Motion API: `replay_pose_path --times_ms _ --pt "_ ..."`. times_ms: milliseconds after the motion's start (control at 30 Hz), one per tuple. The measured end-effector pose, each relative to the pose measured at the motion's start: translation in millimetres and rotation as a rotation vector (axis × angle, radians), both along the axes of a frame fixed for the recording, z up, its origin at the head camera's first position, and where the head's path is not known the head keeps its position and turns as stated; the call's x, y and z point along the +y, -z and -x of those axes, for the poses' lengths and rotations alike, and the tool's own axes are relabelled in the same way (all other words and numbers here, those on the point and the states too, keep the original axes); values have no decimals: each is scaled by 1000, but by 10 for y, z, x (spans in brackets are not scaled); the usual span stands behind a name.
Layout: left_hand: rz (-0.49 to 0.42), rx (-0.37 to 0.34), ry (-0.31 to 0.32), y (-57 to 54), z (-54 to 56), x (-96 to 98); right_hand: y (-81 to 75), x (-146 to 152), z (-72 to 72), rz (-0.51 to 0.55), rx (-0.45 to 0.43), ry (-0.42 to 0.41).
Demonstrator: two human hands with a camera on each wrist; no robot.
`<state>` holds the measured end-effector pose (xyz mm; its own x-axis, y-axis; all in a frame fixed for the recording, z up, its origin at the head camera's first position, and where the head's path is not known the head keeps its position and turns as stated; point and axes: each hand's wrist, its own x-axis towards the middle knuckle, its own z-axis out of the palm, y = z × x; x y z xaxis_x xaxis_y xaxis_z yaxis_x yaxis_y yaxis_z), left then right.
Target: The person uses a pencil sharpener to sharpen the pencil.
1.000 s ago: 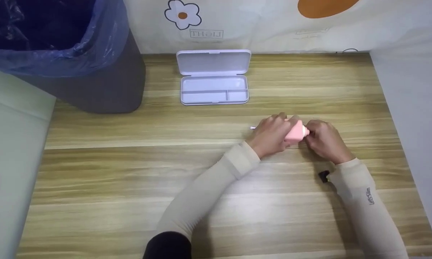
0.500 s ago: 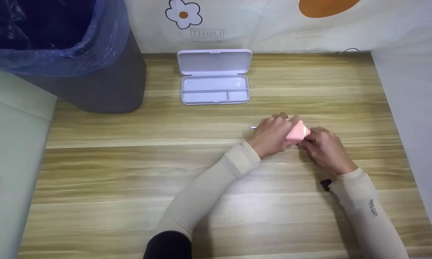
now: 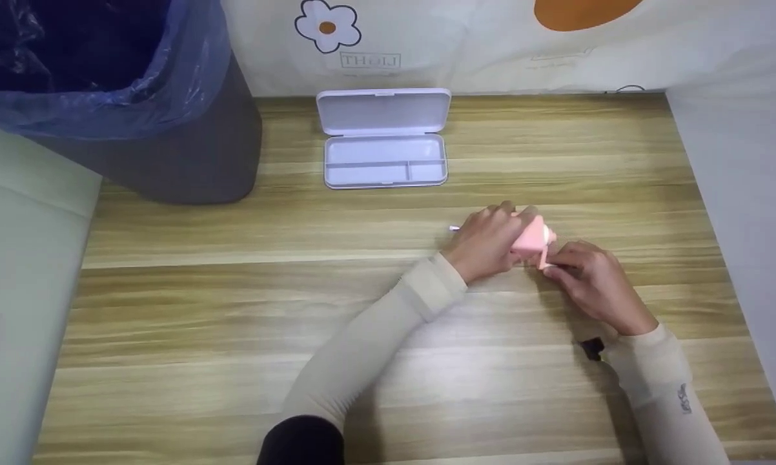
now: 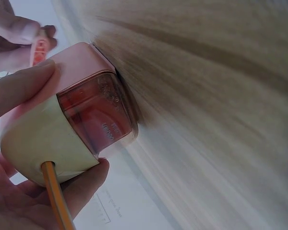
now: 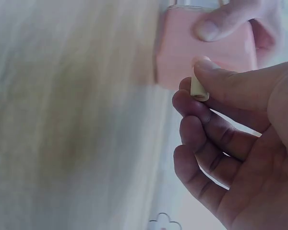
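My left hand [image 3: 488,242] grips a pink crank pencil sharpener [image 3: 530,237] against the tabletop. In the left wrist view the sharpener has a cream front and a clear reddish shavings drawer [image 4: 101,112]. An orange pencil [image 4: 56,196] sticks out of the hole in that front; its far end shows left of the hand in the head view. With thumb and forefinger my right hand [image 3: 598,281] pinches the cream knob [image 5: 198,90] of the crank handle [image 3: 543,257], which points toward the near side.
A pale lilac pencil case [image 3: 385,161] with compartments lies with its lid up at the back of the wooden table [image 3: 233,323]. A grey bin [image 3: 214,155] with a blue liner stands at the back left. Walls border the back and right side.
My right hand has moved nearer and slightly right, turning the crank so that its arm now shows below the sharpener. The left hand and sharpener stay in place.
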<state>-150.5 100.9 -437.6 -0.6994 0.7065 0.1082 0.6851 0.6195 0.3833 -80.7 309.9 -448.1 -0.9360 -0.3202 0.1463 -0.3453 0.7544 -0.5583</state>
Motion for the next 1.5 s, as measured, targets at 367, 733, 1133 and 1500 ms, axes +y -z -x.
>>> replay_pose_path --times_ms 367,733,1133,1500 --pt "-13 -5 -14 9 -5 0 -266 35 -66 29 34 -12" --pt "2 10 -1 2 -1 -9 -398 54 100 122 106 20" --pt "2 6 6 4 -1 7 -328 41 399 207 122 114" --pt "-4 41 13 21 4 10 -172 54 579 235 87 137"
